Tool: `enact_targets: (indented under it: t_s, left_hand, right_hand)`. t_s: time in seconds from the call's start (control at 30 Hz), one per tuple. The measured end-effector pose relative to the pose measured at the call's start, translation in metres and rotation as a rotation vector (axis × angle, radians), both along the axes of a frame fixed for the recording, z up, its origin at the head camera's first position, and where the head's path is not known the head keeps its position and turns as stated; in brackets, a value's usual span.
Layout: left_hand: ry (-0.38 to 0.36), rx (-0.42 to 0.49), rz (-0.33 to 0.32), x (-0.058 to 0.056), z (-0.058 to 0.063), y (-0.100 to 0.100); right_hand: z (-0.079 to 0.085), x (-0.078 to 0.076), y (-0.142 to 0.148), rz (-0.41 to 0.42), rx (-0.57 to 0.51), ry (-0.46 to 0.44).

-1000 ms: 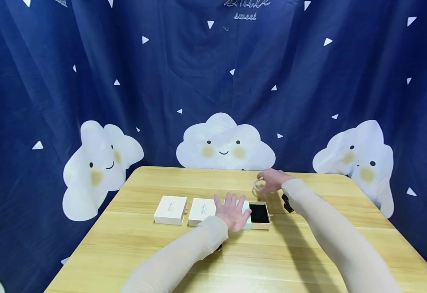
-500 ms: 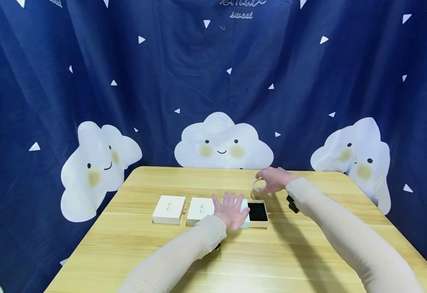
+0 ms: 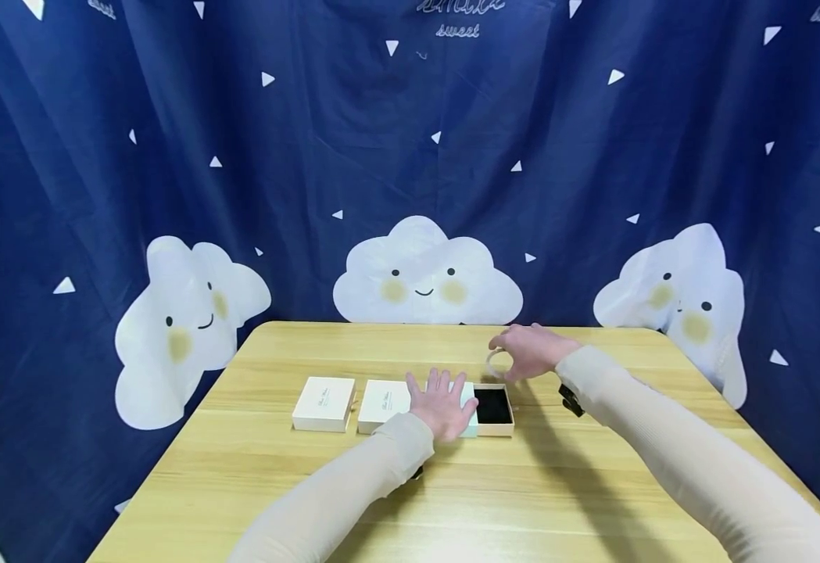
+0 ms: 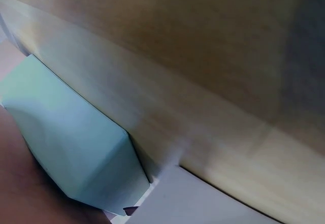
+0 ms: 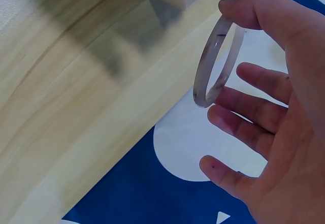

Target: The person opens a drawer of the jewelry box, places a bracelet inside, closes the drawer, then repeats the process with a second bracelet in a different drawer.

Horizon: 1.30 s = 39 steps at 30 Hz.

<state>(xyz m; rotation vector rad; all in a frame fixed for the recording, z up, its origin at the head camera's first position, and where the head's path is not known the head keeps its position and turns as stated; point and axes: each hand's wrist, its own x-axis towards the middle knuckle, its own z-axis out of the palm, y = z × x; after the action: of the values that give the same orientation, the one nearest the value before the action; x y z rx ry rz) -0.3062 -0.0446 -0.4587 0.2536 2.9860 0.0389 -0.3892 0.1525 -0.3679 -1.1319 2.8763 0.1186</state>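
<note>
My left hand (image 3: 443,410) lies flat with spread fingers on top of a mint-green sleeve box (image 4: 76,127), covering most of it in the head view. Out of that box's right end sticks a pale drawer (image 3: 495,430) with a black pad (image 3: 494,405) inside. My right hand (image 3: 532,352) holds a translucent whitish bangle (image 5: 203,76) with brownish marks between thumb and fingertips, above the table behind the drawer. In the right wrist view the thumb is at the bangle's upper edge and a fingertip at its lower edge; the other fingers are spread apart.
Two white lidded boxes with small print stand left of the mint box: a near one (image 3: 384,403), partly behind the left hand, and a farther one (image 3: 324,403). They sit on a wooden table (image 3: 480,500). A blue curtain (image 3: 297,172) with clouds hangs behind its far edge.
The right hand has shifted slightly rightward and toward the drawer, still holding the bangle. The left hand stays in place on the mint box. The head view has panned a little.
</note>
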Motion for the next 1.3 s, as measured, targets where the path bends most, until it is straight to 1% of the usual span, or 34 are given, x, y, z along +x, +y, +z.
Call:
enact_targets:
  t_s: [0.13,0.23,0.4,0.5,0.8,1.03,1.13,1.3]
  left_hand:
    - [-0.002,-0.010,0.002,-0.001,-0.002,0.001]
    - [-0.005,-0.010,0.000,-0.001,-0.002,0.000]
    - [0.013,-0.004,-0.008,0.002,0.003,0.000]
    - [0.020,0.004,-0.012,0.005,0.006,-0.001]
    - [0.025,0.007,-0.005,0.003,0.005,-0.001]
    - [0.025,0.019,-0.012,0.004,0.008,-0.001]
    - [0.036,0.015,-0.016,0.005,0.010,-0.002]
    - [0.029,0.015,-0.016,0.006,0.009,-0.003]
  right_hand:
    - [0.001,0.006,0.000,0.018,-0.001,0.008]
    - [0.001,0.010,0.001,0.023,0.007,0.003]
    - [-0.001,0.017,0.000,0.018,0.039,-0.015]
    - [-0.003,0.020,-0.001,0.026,0.052,-0.008]
    - [-0.003,0.033,-0.006,0.034,0.067,-0.025]
    - [-0.007,0.035,-0.006,0.047,0.076,-0.020]
    - [-0.008,0.036,-0.006,0.047,0.079,-0.022]
    - [-0.011,0.039,-0.009,0.052,0.078,-0.050]
